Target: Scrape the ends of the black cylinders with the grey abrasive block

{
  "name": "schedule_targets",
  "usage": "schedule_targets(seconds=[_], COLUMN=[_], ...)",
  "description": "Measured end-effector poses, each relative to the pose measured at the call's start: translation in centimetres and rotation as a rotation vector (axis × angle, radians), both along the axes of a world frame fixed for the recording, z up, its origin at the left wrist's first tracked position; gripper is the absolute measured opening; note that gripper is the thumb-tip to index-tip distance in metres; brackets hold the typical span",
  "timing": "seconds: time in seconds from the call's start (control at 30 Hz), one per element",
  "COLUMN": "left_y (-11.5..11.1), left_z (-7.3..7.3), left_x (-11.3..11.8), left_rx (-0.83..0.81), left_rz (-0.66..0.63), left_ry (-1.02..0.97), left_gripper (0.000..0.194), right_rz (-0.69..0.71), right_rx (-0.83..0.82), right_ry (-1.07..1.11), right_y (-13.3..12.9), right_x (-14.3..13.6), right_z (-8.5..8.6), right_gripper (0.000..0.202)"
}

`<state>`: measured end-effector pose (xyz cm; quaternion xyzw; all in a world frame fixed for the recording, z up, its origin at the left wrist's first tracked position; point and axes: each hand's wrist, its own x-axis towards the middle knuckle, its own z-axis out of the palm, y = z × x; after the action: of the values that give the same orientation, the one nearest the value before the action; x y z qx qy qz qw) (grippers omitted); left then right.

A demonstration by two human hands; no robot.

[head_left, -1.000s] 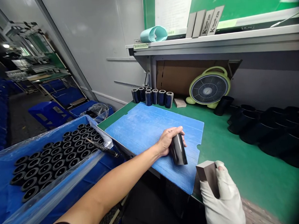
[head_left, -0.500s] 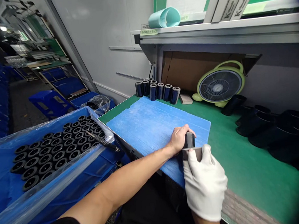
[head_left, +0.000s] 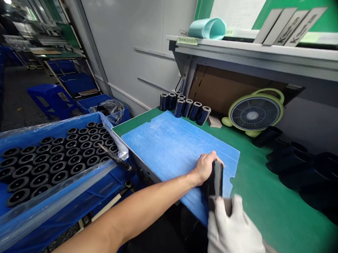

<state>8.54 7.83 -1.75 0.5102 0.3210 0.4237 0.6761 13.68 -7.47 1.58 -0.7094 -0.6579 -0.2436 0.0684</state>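
My left hand, bare, is closed round the far end of a glossy black tube. The tube lies over the near right part of a blue sheet, pointing towards me. In a white glove, my right hand grips a flat grey-brown block, which looks like a sanding block, at the tube's near end. The gloved fingers hide much of the block and of that end, so whether it touches the tube I cannot tell.
A blue crate at left holds rows of black tubes, with a dark stick across its rim. Several tubes stand behind the sheet near a small block. A green fan and larger dark cylinders line the right.
My right hand has drawn the block back along the tube towards me, baring more of its surface. My left hand keeps its hold. The camera view has tilted and shifted.
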Motion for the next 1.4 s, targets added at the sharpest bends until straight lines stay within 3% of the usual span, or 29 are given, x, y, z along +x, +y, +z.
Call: schedule_targets(seconds=[0.1, 0.27, 0.33, 0.5, 0.6, 0.67, 0.77, 0.97, 1.07, 1.3, 1.4], left_y=[0.0, 0.0, 0.0, -0.1, -0.3, -0.4, -0.4, -0.2, 0.0, 0.4, 0.3], left_z=[0.0, -0.2, -0.4, -0.3, 0.1, 0.3, 0.4, -0.2, -0.5, -0.6, -0.5], left_x=[-0.1, 0.0, 0.2, 0.0, -0.4, -0.7, -1.0, -0.7, -0.5, -0.4, -0.4], left_rx=[-0.007, -0.107, -0.153, -0.138, -0.112, -0.113, -0.155, -0.277, -0.344, -0.364, -0.323], left_rz=[0.012, -0.038, -0.048, 0.016, -0.009, -0.03, -0.073, -0.106, -0.091, -0.161, -0.146], left_ry=[-0.016, -0.08, -0.109, -0.122, -0.128, -0.149, -0.184, -0.246, -0.285, -0.266, -0.25], left_gripper=[0.062, 0.078, 0.075, 0.056, 0.038, 0.028, 0.023, 0.057, 0.065, 0.069, 0.063], right_rz=[-0.098, 0.005, -0.012, 0.048, 0.065, 0.057, 0.068, 0.133, 0.122, -0.01, -0.098], right_rx=[0.038, 0.047, 0.062, 0.082, 0.181, 0.255, 0.289, 0.226, 0.193, 0.111, 0.089], right_ry=[0.025, 0.002, 0.073, 0.351, 0.458, 0.511, 0.542, 0.437, 0.343, 0.166, 0.105], right_y=[1.2, 0.0, 0.7, 9.2, 11.5, 10.9, 9.0, 8.3, 8.1, 1.0, 0.8], right_x=[-0.2, -0.7, -0.4, 4.9, 8.9, 10.1, 9.2, 5.2, 3.7, -1.0, -1.7], right_z=[0.7, -0.1, -0.3, 3.1, 4.8, 4.8, 3.9, 2.4, 2.0, 0.2, 0.4], right_gripper=[0.028, 0.033, 0.033, 0.038, 0.05, 0.058, 0.058, 0.042, 0.04, 0.035, 0.03])
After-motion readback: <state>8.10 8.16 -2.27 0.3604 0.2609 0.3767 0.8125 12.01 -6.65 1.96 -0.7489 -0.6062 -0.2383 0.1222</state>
